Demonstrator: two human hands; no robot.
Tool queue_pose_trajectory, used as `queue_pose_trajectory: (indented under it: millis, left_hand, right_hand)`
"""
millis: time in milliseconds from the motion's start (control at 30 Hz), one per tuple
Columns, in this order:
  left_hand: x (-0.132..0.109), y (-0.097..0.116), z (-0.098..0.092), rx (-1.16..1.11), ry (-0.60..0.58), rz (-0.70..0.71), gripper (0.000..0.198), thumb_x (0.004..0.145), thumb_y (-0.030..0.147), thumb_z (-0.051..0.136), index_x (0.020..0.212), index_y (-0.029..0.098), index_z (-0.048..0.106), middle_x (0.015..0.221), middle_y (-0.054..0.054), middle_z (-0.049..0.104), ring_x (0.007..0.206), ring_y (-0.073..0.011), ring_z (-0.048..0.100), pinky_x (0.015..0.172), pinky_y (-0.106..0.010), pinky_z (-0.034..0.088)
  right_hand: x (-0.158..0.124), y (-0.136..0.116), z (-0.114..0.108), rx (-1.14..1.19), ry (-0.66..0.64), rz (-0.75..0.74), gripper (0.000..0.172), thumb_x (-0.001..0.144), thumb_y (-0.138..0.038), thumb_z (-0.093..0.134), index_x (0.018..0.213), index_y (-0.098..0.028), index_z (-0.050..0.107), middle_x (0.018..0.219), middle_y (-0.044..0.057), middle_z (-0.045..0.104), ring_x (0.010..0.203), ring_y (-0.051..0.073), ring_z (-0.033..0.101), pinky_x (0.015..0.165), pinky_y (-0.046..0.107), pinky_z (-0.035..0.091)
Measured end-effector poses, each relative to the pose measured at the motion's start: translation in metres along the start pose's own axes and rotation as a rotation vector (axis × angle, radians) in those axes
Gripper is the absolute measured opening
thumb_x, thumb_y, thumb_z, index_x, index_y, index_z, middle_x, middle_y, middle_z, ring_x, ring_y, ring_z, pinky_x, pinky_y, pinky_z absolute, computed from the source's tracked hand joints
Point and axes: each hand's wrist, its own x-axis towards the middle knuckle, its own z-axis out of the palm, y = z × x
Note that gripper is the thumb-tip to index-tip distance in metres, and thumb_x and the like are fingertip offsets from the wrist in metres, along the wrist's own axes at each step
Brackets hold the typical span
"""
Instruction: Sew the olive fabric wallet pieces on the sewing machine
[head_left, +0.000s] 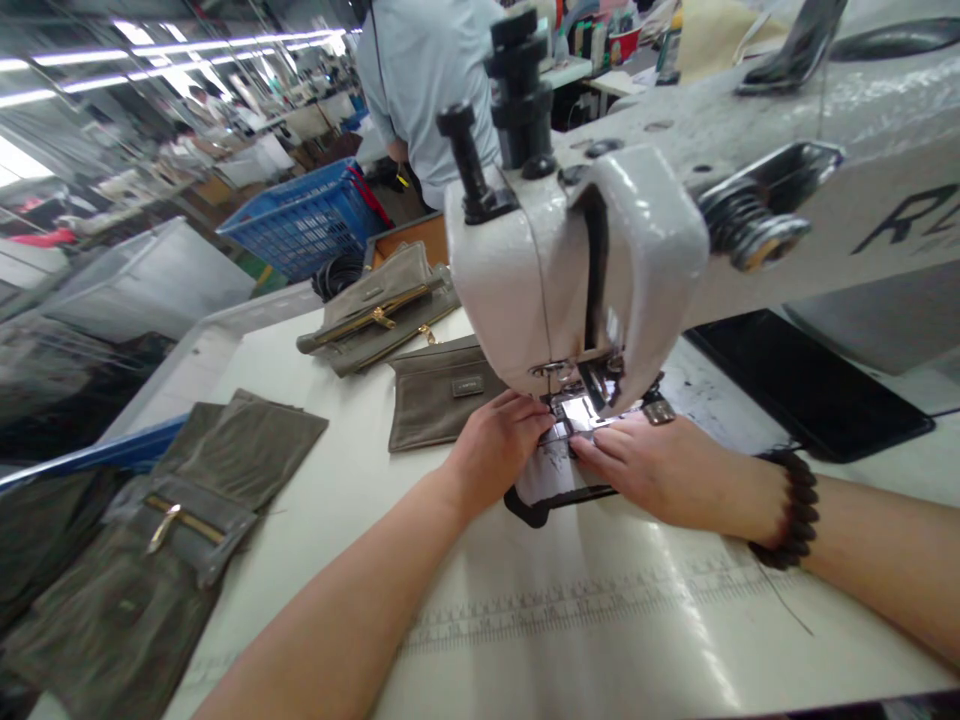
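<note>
Both my hands are at the needle area of a white sewing machine [495, 265]. My left hand [499, 440] has its fingers curled together just left of the presser foot, beside an olive fabric panel [427, 405] with a small label. My right hand [667, 465] rests on the metal needle plate [555, 475], with thumb and fingers drawn together close to the foot. Whatever lies under the fingertips is too small or hidden to make out. A dark beaded bracelet [791, 510] circles my right wrist.
Olive pouches with gold zippers [379, 320] lie behind the panel. More olive pieces [142, 560] are piled at the left. A black phone-like slab [814, 385] lies right of the machine. Printed ruler marks [547, 612] cross the table. A person [427, 90] stands beyond, near a blue crate [300, 220].
</note>
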Motion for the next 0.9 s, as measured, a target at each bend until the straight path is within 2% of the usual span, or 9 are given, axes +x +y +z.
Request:
queue_pose_trajectory:
  millis: [167,400,667,767,900]
  left_hand:
    - [0.003,-0.001,-0.001,0.008,-0.016,-0.012,0.019,0.086,0.014,0.047,0.080,0.015,0.065,0.081,-0.004,0.068,0.077,-0.0138,0.063,0.072,-0.025,0.053]
    - [0.006,-0.003,-0.002,0.026,0.057,0.005,0.022,0.086,0.016,0.046,0.078,0.013,0.066,0.077,-0.005,0.068,0.073,-0.0150,0.063,0.068,-0.025,0.053]
    - [0.002,-0.006,-0.001,-0.004,0.011,-0.054,0.016,0.084,0.016,0.050,0.084,0.015,0.067,0.081,-0.004,0.067,0.077,-0.0159,0.061,0.071,-0.026,0.053]
    - [0.000,-0.017,-0.007,-0.004,-0.071,-0.137,0.015,0.083,0.019,0.053,0.089,0.016,0.066,0.091,-0.006,0.065,0.087,-0.0190,0.059,0.078,-0.031,0.051]
    - [-0.002,-0.020,-0.034,0.078,-0.368,-0.219,0.023,0.084,0.018,0.051,0.105,0.016,0.061,0.104,-0.008,0.059,0.095,-0.0216,0.056,0.082,-0.035,0.049]
  right_hand:
    - [0.001,-0.001,-0.002,-0.026,-0.007,0.002,0.021,0.081,-0.008,0.037,0.087,-0.011,0.057,0.064,0.004,0.056,0.053,0.013,0.046,0.045,0.029,0.014]
    - [0.001,-0.001,-0.002,-0.060,0.008,-0.016,0.018,0.075,-0.005,0.042,0.083,-0.011,0.057,0.063,0.003,0.056,0.052,0.013,0.046,0.044,0.029,0.010]
    - [0.001,0.000,-0.004,-0.035,0.027,-0.017,0.019,0.073,-0.004,0.043,0.082,-0.010,0.059,0.063,0.003,0.057,0.052,0.013,0.048,0.043,0.029,0.010]
    - [0.002,0.001,-0.003,-0.023,0.005,-0.004,0.018,0.075,-0.005,0.044,0.084,-0.010,0.059,0.063,0.003,0.058,0.053,0.013,0.049,0.043,0.029,0.011]
    - [0.000,0.003,-0.002,0.006,-0.025,-0.006,0.016,0.079,-0.008,0.045,0.088,-0.010,0.059,0.064,0.003,0.058,0.052,0.013,0.048,0.044,0.028,0.013]
